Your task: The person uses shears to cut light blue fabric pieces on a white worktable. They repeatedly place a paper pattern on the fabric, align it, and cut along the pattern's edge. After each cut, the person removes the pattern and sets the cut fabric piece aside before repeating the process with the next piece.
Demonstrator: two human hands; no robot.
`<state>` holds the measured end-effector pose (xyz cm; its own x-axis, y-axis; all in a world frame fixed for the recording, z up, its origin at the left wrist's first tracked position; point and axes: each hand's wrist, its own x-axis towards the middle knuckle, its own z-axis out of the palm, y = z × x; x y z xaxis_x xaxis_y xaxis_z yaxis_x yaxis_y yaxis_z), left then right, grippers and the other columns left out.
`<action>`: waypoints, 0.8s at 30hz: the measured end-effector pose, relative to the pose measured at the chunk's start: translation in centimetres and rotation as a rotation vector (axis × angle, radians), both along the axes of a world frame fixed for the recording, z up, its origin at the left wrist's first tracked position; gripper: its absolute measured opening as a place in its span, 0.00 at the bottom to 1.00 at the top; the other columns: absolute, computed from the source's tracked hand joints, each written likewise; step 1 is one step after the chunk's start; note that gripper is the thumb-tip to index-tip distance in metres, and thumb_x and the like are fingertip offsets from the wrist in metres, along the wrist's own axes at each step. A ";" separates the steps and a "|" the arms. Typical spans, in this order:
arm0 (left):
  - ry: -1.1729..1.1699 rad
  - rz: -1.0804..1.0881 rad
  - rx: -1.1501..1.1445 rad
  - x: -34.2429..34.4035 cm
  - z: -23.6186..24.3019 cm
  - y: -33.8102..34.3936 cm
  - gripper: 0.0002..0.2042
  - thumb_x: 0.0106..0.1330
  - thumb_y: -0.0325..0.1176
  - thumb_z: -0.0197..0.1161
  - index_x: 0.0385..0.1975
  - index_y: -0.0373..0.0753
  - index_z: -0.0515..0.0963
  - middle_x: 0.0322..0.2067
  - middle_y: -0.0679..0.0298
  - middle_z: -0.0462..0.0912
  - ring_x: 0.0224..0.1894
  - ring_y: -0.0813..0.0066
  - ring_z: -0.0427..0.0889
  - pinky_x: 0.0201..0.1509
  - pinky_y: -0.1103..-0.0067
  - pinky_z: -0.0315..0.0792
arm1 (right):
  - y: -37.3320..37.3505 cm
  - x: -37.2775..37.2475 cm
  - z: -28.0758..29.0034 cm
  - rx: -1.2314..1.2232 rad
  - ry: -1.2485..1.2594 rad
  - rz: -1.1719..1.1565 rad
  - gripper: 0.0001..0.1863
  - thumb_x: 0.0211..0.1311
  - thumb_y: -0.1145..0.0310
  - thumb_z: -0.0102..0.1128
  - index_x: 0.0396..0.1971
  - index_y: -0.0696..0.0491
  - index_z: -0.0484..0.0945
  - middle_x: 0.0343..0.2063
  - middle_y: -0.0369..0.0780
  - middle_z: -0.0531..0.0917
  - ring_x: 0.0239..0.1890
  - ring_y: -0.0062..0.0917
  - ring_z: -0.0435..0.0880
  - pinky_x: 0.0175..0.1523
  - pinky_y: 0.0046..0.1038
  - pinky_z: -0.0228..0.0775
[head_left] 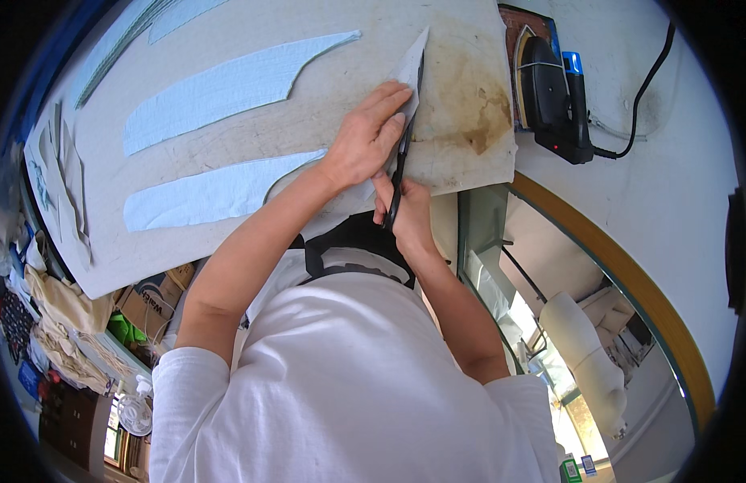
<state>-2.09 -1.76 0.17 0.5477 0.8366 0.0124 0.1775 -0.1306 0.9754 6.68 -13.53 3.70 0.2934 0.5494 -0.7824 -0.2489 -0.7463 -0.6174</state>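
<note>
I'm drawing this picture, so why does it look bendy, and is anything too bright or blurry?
Head view: the fisheye lens bows the brown edge on the right and leaves black corners; head view, lower right: a bright patch glares nearly white; head view, upper middle: the scissors and left hand look fairly sharp.

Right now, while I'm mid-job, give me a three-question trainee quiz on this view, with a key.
1. Which hand grips the black scissors?
2. True or false: the iron sits to the left of the light blue pieces.
3. The left hand lies flat on which of these?
A) the black cord
B) the pale pointed piece
C) the iron

Key:
1. The right hand.
2. False: the iron sits to the right of the light blue pieces.
3. B.
</note>
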 end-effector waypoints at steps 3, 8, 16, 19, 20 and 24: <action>-0.011 -0.003 -0.016 0.1 0.1 0.0 0.19 0.72 0.32 0.49 0.59 0.30 0.72 0.64 0.48 0.70 0.69 0.50 0.65 0.72 0.68 0.58 | -0.2 -0.1 -0.2 0.020 -0.013 0.007 0.24 0.63 0.51 0.68 0.16 0.52 0.72 0.12 0.33 0.73 0.12 0.19 0.72 0.19 0.22 0.62; 0.019 -0.004 0.048 0.7 -0.3 -0.1 0.20 0.72 0.33 0.49 0.59 0.28 0.72 0.62 0.47 0.71 0.69 0.47 0.64 0.72 0.65 0.59 | -1.3 1.0 -0.2 -0.013 0.054 0.036 0.24 0.63 0.50 0.68 0.20 0.53 0.72 0.13 0.33 0.73 0.13 0.18 0.72 0.19 0.22 0.61; 0.052 -0.037 0.012 0.6 -0.3 -0.2 0.21 0.74 0.33 0.48 0.62 0.31 0.69 0.66 0.48 0.68 0.72 0.50 0.59 0.75 0.66 0.54 | -1.4 1.1 0.0 -0.020 -0.028 0.068 0.28 0.61 0.47 0.69 0.13 0.53 0.72 0.10 0.34 0.73 0.11 0.18 0.72 0.17 0.22 0.60; 0.061 -0.042 0.013 0.6 -0.3 -0.1 0.21 0.74 0.33 0.48 0.63 0.31 0.69 0.66 0.48 0.68 0.72 0.50 0.59 0.75 0.66 0.54 | -1.4 1.0 0.0 -0.029 -0.005 0.060 0.25 0.63 0.50 0.68 0.16 0.53 0.72 0.12 0.34 0.73 0.12 0.18 0.71 0.18 0.22 0.61; 0.061 -0.041 0.008 0.6 -0.2 -0.1 0.21 0.74 0.33 0.48 0.63 0.31 0.69 0.66 0.48 0.68 0.72 0.50 0.59 0.75 0.66 0.54 | -1.4 1.0 0.1 -0.032 -0.002 0.058 0.25 0.63 0.51 0.68 0.17 0.53 0.72 0.12 0.34 0.73 0.12 0.18 0.71 0.18 0.22 0.61; 0.067 -0.042 0.008 0.6 0.1 -0.1 0.21 0.74 0.34 0.47 0.63 0.32 0.68 0.66 0.48 0.67 0.72 0.51 0.59 0.75 0.67 0.54 | -1.5 0.6 -0.2 -0.009 0.021 0.037 0.24 0.64 0.51 0.68 0.18 0.53 0.72 0.12 0.34 0.73 0.12 0.19 0.71 0.18 0.22 0.60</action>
